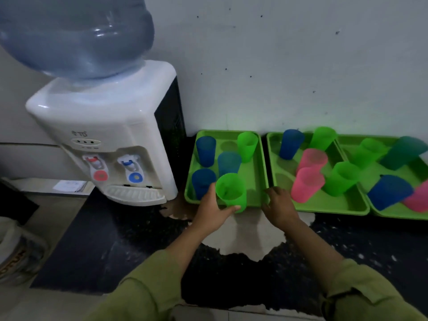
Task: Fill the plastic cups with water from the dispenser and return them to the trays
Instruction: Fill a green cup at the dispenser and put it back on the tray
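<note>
My left hand (212, 210) grips a green plastic cup (231, 192) at the front edge of the left green tray (254, 179). That tray also holds three blue cups (205, 151) and another green cup (247, 145), all upright. My right hand (279, 205) rests with spread fingers on the front corner where the left tray meets the middle tray (324, 205). The white water dispenser (108, 135) stands to the left, with a red tap (97, 165), a blue tap (132, 167) and a drip tray (135, 194).
The middle tray carries pink, green and blue cups (308, 184); a right tray (398, 212) holds several more. A big blue water bottle (76, 35) sits on the dispenser. The dark counter (104, 239) has a worn pale patch. A white wall stands behind.
</note>
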The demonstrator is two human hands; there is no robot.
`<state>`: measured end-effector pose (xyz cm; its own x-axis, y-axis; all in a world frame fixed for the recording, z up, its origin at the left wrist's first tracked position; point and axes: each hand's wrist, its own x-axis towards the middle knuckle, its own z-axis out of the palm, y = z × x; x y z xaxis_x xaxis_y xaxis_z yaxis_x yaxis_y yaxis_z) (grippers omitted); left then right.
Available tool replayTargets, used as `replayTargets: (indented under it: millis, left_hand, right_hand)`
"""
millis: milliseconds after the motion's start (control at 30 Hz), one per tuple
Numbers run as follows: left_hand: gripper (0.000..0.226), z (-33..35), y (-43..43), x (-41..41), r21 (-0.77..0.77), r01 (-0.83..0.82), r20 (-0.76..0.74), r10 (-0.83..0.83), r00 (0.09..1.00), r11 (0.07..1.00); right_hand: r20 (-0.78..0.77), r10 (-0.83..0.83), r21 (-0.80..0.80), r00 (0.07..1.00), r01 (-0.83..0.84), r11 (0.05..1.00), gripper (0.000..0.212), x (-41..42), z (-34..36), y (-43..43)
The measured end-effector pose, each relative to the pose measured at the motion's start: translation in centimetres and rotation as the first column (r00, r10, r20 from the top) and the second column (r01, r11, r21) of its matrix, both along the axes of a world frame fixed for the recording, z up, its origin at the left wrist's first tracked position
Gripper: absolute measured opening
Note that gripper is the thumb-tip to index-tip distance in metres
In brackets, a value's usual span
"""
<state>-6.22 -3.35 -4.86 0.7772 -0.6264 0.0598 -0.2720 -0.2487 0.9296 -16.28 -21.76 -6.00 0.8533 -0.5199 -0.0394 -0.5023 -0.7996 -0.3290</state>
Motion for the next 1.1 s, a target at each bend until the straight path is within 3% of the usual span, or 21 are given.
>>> replayTargets:
  millis: [200, 467, 833, 1033, 1100]
  left_hand:
    - [0.066, -0.5, -6.0, 0.5, 0.099, -0.083, 0.010, 0.082, 0.997, 0.992]
    - [0.064, -2.9, -9.6, 1.3, 0.215, -0.199, -0.068, 0.218, 0.974, 0.956]
    - [0.068, -3.5, -9.7, 1.5, 0.296, -0.099, -0.037, 0.115, 0.993, 0.950]
    - [0.096, -1.4, -8.2, 1.3, 0.339, -0.089, 0.021, 0.087, 0.996, 0.937]
    - [0.090, 0.1, -7.4, 1.2, 0.305, -0.092, 0.069, 0.075, 0.995, 0.948]
  right_hand:
    - [-0.149, 0.102, 0.086, 0.984, -0.090, 0.992, 0.067, 0.2, -1.1, -2.0]
    - [-0.116, 0.068, 0.163, 0.991, -0.049, 0.985, 0.063, 0.1, -1.7, -3.0]
    - [-0.205, 0.153, 0.183, 0.967, -0.116, 0.976, 0.068, 0.4, -1.9, -3.2]
    - [-0.264, 0.146, 0.093, 0.953, -0.125, 0.988, 0.082, 0.1, -2.8, -2.9]
    - [-0.277, 0.142, 0.078, 0.950, -0.125, 0.989, 0.085, 0.0, -3.1, -2.7]
